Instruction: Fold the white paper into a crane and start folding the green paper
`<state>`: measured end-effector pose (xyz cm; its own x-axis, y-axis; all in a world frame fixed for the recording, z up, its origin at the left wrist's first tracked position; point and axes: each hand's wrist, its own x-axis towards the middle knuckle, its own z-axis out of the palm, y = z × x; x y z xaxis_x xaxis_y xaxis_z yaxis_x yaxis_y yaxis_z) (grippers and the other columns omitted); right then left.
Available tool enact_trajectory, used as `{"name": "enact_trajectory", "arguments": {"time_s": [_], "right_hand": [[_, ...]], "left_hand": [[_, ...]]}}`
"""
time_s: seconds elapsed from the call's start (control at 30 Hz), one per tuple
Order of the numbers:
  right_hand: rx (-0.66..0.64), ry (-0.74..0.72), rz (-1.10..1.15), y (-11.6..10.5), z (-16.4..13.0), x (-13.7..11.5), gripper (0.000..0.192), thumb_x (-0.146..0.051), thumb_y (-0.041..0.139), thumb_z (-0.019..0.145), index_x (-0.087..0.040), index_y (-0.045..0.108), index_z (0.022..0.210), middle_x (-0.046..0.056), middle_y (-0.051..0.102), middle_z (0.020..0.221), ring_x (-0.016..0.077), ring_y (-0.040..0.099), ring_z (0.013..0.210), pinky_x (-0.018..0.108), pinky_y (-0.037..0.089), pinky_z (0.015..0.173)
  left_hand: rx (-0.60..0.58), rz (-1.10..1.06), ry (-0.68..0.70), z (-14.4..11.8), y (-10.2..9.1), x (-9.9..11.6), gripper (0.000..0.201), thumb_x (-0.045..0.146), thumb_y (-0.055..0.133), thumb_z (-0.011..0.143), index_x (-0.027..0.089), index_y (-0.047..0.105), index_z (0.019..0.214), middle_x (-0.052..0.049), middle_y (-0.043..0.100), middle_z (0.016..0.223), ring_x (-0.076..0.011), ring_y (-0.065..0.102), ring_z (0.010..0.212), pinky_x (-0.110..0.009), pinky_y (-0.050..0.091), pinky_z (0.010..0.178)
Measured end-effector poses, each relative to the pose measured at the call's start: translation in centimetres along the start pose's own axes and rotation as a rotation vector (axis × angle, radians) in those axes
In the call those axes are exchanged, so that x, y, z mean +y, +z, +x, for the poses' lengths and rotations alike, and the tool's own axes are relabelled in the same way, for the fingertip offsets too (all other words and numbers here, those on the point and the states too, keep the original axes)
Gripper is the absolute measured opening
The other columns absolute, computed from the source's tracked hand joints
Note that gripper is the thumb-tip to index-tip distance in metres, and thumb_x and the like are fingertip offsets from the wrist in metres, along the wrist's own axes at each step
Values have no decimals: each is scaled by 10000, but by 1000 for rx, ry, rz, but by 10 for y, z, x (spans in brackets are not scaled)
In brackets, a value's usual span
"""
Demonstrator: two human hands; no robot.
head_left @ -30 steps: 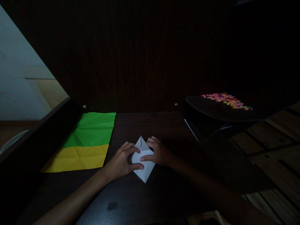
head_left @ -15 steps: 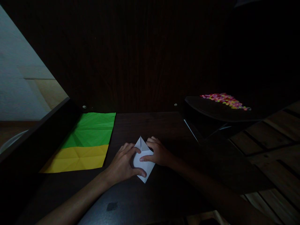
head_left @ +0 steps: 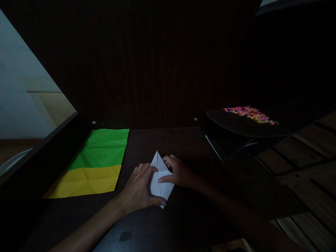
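Both hands press flat on the white paper [head_left: 160, 182] on the dark table [head_left: 183, 147]: left hand [head_left: 139, 189] spread over its left side, right hand [head_left: 178, 173] fingers on its right edge. Green sheet [head_left: 102, 147] and yellow sheet [head_left: 86, 180] lie well left.

Folded paper [head_left: 160, 182] lies right of, seemingly, two flat sheets [head_left: 94, 164].

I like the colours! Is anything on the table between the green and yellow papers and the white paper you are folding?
Only the left hand, resting on the white paper. Otherwise bare dark table beside the green paper and yellow paper, in the head view.
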<state>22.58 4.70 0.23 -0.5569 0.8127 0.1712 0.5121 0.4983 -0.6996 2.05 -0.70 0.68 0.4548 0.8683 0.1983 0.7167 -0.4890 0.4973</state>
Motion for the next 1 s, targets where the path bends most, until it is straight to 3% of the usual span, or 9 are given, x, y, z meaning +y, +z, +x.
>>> {"name": "enact_trajectory", "arguments": {"time_s": [0.1,0.27,0.43,0.6,0.83,1.0], "right_hand": [[-1,19,45,-5,1,6,509,-217,856,619,-183,564,1035,-14,555,810,167,538,765,277,424,678],[42,23,81,-7,2,13,362,-178,780,701,-191,584,1005,-22,578,761,156,554,730,284,434,685],[77,10,89,-3,1,11,282,-206,732,758,-190,593,1002,-17,594,751,152,562,705,292,446,683],[133,89,138,-3,2,12,131,-226,664,814,-181,644,936,-4,625,754,138,581,668,267,444,628],[184,150,82,-5,2,10,54,-226,666,804,-179,691,794,10,665,725,153,606,675,284,455,663],[201,160,25,-4,3,11,51,-227,691,788,-180,706,797,7,675,701,151,607,646,283,446,666]], "left_hand": [[-13,-6,5,-1,0,0,833,635,820,503,197,528,1149,-105,570,1096,-346,514,991,-493,413,846],[4,4,15,-2,0,0,842,616,824,505,206,539,1182,-143,532,1256,-391,505,1075,-565,413,888],[25,-47,61,-3,-2,-2,902,583,830,538,206,474,1276,-193,315,1498,-444,403,1273,-621,395,963],[-16,-105,74,-3,-5,-3,928,520,836,588,185,404,1338,-208,75,1588,-421,275,1392,-586,408,1021],[-81,-12,155,-4,-4,-9,757,473,759,716,173,476,1352,-179,260,1560,-400,246,1416,-635,333,1078],[-99,2,191,-3,-1,-13,746,453,674,814,183,378,1443,-160,303,1544,-359,244,1424,-626,289,1111]]}}
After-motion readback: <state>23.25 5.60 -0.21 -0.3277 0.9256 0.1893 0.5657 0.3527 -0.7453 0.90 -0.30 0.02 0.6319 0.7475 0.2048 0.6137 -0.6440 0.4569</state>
